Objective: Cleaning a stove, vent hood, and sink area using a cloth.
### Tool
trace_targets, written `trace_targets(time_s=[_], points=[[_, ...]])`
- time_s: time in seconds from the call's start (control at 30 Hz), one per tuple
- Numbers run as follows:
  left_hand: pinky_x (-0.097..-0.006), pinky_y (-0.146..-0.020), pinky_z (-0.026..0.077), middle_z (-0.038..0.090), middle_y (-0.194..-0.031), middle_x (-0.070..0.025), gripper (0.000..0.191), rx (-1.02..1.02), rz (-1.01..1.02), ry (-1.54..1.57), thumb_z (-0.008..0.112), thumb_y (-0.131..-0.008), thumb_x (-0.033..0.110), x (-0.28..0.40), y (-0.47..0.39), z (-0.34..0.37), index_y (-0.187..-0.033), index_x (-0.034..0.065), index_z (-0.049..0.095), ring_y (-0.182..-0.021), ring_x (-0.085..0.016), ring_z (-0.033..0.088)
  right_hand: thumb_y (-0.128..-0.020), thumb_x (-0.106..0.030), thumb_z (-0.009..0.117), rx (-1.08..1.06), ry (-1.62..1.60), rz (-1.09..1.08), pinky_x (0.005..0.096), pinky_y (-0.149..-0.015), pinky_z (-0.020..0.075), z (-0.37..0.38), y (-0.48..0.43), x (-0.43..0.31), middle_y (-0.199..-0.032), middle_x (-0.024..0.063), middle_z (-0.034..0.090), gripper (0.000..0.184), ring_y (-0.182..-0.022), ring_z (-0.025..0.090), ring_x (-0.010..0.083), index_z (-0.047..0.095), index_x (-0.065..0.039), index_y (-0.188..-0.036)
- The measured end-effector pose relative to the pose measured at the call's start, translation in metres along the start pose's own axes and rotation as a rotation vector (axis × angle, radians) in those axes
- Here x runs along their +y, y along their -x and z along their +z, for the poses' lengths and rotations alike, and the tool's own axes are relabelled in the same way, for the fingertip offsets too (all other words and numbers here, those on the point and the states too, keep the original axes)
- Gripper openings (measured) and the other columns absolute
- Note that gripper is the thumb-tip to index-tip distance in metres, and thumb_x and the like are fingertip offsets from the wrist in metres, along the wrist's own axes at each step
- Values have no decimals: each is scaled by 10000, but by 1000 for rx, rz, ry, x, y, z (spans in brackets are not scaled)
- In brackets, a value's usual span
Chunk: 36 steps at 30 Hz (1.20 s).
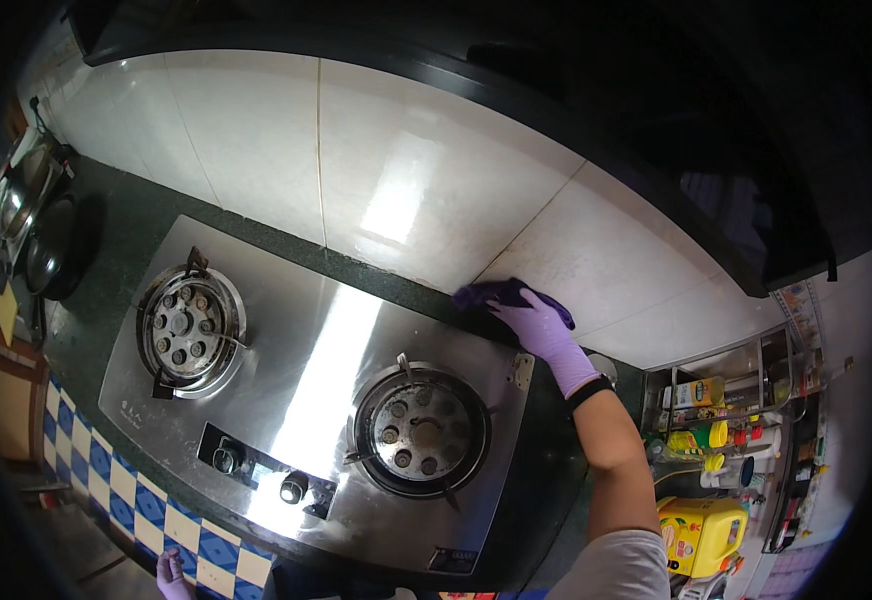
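My right hand (537,326), in a purple glove with a black band at the wrist, presses a dark purple cloth (511,294) against the foot of the tiled wall (406,172), where it meets the dark stone counter behind the hob. Below and left of it lies the stainless steel gas hob (286,322) with its left burner (181,324) and right burner (419,431). Two black control knobs sit at the hob's front edge. My left hand (172,574), also gloved in purple, hangs at the bottom left edge, partly cut off, with no object visible in it.
Pans (52,244) stand at the far left of the counter. A dark range hood (436,67) overhangs the wall. At the right, a metal rack (706,360) holds several bottles, and a yellow jug (702,532) stands near my right arm. Blue and white tiles (113,480) show lower left.
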<state>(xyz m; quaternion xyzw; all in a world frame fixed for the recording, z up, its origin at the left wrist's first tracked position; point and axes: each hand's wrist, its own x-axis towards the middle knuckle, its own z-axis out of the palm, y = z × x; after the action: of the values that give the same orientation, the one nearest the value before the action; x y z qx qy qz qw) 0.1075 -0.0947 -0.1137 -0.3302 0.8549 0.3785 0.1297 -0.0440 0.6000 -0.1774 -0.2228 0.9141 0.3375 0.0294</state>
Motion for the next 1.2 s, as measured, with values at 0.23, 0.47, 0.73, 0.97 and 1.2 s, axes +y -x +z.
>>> trace_targets(time_s=[0.23, 0.47, 0.73, 0.97, 1.2], points=[[-294, -833, 440, 602, -1051, -113, 267, -56, 84, -240, 476, -901, 168, -48, -16, -5, -1089, 14, 585, -927, -176, 556, -840, -166, 406, -267, -129, 142, 337, -1092, 200, 17, 96, 18, -1256, -65, 505, 434, -1065, 528, 63, 463, -202, -1269], [-286, -829, 450, 567, -1077, -103, 261, -22, 164, -108, 484, -904, 129, -115, -49, 2, -1110, -12, 562, -948, -177, 534, -769, -209, 573, 285, -68, 605, 575, -1000, 244, -76, 68, 68, -1050, 49, 586, 289, -905, 594, 218, 603, -228, -1055], [-295, -837, 453, 550, -1105, -119, 301, -24, 188, -46, 479, -917, 172, -109, -50, -6, -1136, -28, 535, -963, -190, 531, -794, -286, 565, 483, -218, 728, 601, -933, 271, -113, -104, 17, -1083, 53, 570, 248, -797, 584, 218, 621, -223, -1027], [-299, -842, 443, 594, -1072, -116, 327, -9, 83, -2, 476, -918, 228, -53, -42, -11, -1108, -22, 569, -966, -178, 549, -839, -187, 466, 555, -355, 256, 454, -1015, 275, -80, -139, 0, -1101, -14, 597, 280, -967, 561, 112, 597, -198, -1086], [-314, -828, 433, 603, -1046, -117, 313, 27, 197, -104, 482, -909, 238, -59, -62, -17, -1077, 1, 599, -927, -192, 545, -837, -329, 478, 455, -73, 1061, 523, -1018, 232, -123, -36, 53, -1147, 246, 491, 438, -1119, 436, 411, 517, -67, -1186]])
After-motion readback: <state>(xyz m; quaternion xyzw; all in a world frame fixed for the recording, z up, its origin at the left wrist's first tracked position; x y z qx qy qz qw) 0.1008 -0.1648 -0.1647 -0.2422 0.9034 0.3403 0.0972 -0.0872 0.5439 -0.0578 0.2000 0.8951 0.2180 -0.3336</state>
